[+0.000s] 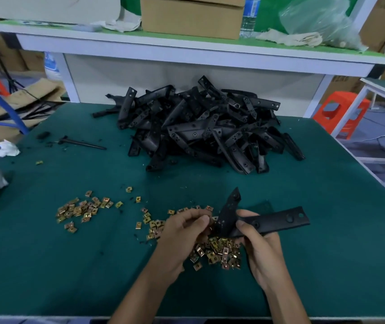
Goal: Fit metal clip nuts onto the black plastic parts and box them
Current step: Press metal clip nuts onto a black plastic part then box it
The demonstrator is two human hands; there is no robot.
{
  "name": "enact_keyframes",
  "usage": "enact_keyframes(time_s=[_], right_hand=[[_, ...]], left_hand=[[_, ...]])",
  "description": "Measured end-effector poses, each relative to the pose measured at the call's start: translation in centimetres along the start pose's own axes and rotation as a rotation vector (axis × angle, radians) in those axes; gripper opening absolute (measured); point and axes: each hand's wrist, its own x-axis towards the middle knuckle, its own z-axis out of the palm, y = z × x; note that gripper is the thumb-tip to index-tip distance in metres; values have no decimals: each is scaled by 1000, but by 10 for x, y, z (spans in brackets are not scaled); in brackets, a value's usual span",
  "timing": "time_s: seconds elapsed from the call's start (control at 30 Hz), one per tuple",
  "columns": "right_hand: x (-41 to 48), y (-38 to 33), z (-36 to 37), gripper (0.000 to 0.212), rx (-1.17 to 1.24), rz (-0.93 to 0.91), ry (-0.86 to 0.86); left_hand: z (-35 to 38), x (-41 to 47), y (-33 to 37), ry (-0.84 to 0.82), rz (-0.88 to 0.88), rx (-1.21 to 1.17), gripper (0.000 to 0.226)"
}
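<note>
Your left hand [182, 230] and right hand [261, 249] meet at 6 o'clock, low over the green bench [70, 265]. The right grip is clamped on a black plastic part [273, 222], thumb on top, its long arm pointing to 3 o'clock and its short pointed arm to 12. The left grip is closed too, fingertips pinching the part's left edge; whether a clip nut sits between them is hidden. Just beneath both hands lies a heap of brass-coloured clip nuts [219, 251], with a looser scatter [79, 209] out at 9 o'clock. Farther off, at 10 o'clock, a thin black rod [84, 143] lies flat. At 12 o'clock a big pile of black parts [205, 127] covers the bench's far side. Above it, a white shelf [187, 45] carries a cardboard box [191, 17] and a water bottle [250, 17].
</note>
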Motion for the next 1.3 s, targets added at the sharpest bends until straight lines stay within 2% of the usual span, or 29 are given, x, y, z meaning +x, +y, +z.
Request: enact_keyframes(time_s=[0.23, 0.47, 0.6, 0.67, 0.87, 0.97, 1.03, 1.17, 1.2, 1.3], right_hand=[[1, 1, -1, 22, -29, -13, -32], [2, 1, -1, 22, -84, -37, -78], [1, -1, 0, 14, -67, -53, -101], [-1, -2, 1, 3, -61, -55, -111], [-1, -3, 1, 2, -86, -54, -161], [-1, -3, 2, 10, -100, -60, -138], [-1, 0, 1, 4, -116, -78, -123], [-2, 5, 4, 5, -149, -122, -68], [-2, 4, 4, 10, -145, -125, -56], [-3, 3, 4, 19, -112, -129, -19]], left_hand=[[8, -1, -4, 7, 37, 92, 18], [2, 4, -1, -24, -47, 87, 19], [-2, 5, -1, -58, -54, 165, 15], [-3, 6, -2, -65, -46, 225, 12], [-8, 8, -1, -113, -98, 178, 10], [-6, 10, -3, -104, -96, 199, 12], [-4, 9, -5, -78, -89, 200, 13], [5, 2, -13, -42, 21, 241, 12], [9, 0, -15, -22, 90, 338, 11], [18, 0, -20, 125, 262, 663, 39]])
